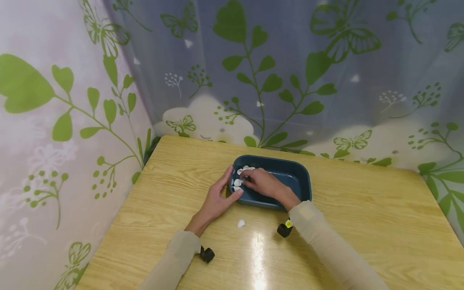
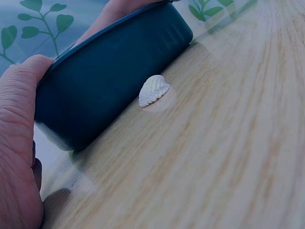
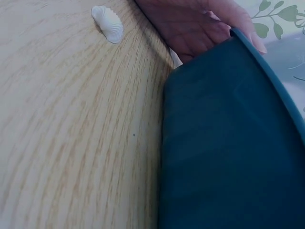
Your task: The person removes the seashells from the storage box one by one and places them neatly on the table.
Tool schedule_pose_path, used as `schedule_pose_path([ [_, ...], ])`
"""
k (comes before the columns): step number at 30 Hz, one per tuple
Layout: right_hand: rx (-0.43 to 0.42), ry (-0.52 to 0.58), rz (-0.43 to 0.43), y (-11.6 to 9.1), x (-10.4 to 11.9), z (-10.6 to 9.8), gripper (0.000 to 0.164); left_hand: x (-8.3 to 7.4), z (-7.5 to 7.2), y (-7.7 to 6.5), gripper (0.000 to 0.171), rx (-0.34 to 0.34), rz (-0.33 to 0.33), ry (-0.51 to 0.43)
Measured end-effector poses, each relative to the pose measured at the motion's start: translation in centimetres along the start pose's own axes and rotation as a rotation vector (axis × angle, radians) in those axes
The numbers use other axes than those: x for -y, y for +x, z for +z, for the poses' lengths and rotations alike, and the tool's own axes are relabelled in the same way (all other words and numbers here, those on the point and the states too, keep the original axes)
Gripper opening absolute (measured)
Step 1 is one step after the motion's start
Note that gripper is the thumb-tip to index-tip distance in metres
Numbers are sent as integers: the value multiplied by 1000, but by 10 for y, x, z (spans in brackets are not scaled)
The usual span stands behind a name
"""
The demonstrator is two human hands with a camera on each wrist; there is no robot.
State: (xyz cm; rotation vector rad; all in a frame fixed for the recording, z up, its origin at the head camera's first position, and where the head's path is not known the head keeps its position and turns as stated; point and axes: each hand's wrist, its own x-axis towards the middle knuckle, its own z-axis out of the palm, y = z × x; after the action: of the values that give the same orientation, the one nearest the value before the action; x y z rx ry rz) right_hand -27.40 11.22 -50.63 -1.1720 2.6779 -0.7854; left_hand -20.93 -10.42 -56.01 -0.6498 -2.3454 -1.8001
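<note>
A dark blue rectangular container (image 1: 293, 169) stands on the table with several white seashells (image 1: 237, 182) gathered at its left end. My left hand (image 1: 216, 197) grips that end, its thumb on the near rim and its fingers along the left side. My right hand (image 1: 266, 183) reaches inside, fingers bent down at the shells; whether a shell is between the fingertips is hidden. One loose ribbed white seashell (image 1: 241, 223) lies on the table in front of the container. It also shows in the left wrist view (image 2: 154, 89) and the right wrist view (image 3: 108, 24).
The light wood-grain table (image 1: 362, 209) extends on both sides of the container. Behind it hangs a blue-grey curtain (image 1: 282, 72) with green leaves and butterflies, and a pale patterned curtain (image 1: 36, 141) is on the left. A black wrist camera (image 1: 284, 230) hangs below the right wrist.
</note>
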Motion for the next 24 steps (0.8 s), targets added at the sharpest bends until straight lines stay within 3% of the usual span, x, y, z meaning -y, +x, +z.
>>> schedule_pose_path([
  [6,21,10,4,1,1,-2,13,-7,1,0,79,-16,-5,2],
  [14,58,42,17,-1,-4,-5,15,-44,-7,-2,76,8,-17,-7],
  [24,107,78,38,-7,-4,-9,16,-45,-8,-3,76,6,-27,-12],
])
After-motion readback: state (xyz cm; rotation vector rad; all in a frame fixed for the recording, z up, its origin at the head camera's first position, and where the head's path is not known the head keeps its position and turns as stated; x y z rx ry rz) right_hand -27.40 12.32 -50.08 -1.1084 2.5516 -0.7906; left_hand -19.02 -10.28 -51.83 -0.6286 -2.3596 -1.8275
